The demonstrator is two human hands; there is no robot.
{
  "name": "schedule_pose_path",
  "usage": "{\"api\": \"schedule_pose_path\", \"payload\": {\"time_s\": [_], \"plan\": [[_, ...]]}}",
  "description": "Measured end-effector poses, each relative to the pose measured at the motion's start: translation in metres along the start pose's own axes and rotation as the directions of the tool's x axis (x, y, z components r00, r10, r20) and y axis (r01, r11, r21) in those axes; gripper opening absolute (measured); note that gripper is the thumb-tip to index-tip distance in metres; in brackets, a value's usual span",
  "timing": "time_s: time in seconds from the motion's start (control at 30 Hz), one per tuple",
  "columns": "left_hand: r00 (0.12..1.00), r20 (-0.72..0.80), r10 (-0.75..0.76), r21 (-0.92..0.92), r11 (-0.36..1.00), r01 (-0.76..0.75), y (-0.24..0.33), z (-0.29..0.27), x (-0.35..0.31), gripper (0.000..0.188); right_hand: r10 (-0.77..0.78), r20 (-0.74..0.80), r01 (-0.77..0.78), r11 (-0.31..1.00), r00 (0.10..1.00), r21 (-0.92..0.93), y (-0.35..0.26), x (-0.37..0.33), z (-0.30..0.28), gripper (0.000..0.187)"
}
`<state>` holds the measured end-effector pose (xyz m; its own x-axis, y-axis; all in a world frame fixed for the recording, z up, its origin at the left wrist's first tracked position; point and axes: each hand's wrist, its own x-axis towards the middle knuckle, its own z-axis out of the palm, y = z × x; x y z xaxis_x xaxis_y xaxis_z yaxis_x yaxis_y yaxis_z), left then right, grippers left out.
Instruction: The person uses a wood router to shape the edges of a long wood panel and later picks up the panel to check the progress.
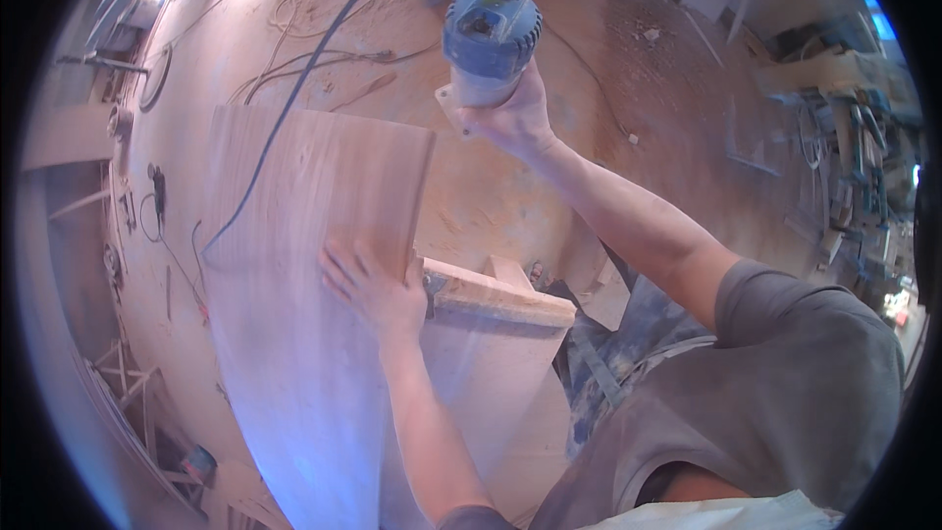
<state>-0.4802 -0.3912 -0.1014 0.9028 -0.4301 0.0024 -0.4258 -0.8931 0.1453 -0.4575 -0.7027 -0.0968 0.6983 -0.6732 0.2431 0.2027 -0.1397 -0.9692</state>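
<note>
My right hand (515, 120) is wrapped round the pale lower body of a trim router (491, 39), held in the air past the far right corner of a wooden board. The router has a blue ribbed top, a flat base plate on its left side and a thick cord rising from its top. My left hand (378, 294) lies flat on the broad brown board (304, 177), fingers spread, close to its right edge. Beneath and right of the board is a pale wooden bench (491, 363) with a rough timber strip (500, 294) along its edge.
A dark cable (294, 103) hangs across the board's left part. Coiled cords (285, 69) and sawdust lie on the floor beyond. Tools and offcuts crowd a rack (863, 137) at the right. A wooden frame (137, 393) stands at the lower left.
</note>
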Motion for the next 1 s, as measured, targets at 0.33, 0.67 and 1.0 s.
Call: {"api": "schedule_pose_path", "payload": {"time_s": [0.33, 0.67, 1.0], "plan": [[0.988, -0.142, -0.063, -0.176, 0.984, 0.037, -0.001, 0.017, 0.038, 0.059, -0.1, 0.588, 0.25, 0.951, 0.803, -0.18, 0.034, 0.029, 0.047, 0.079], [0.985, -0.164, -0.062, -0.107, 0.993, 0.045, 0.002, 0.021, 0.043, 0.075, -0.161, 0.768, -0.011, 0.977, 0.619, 0.214, 0.042, 0.039, 0.01, 0.088], [0.984, -0.113, -0.14, -0.111, 0.986, 0.128, 0.008, 0.015, 0.043, 0.064, -0.145, 0.784, -0.097, 0.962, 0.604, 0.253, 0.054, 0.053, 0.059, 0.088]]}}
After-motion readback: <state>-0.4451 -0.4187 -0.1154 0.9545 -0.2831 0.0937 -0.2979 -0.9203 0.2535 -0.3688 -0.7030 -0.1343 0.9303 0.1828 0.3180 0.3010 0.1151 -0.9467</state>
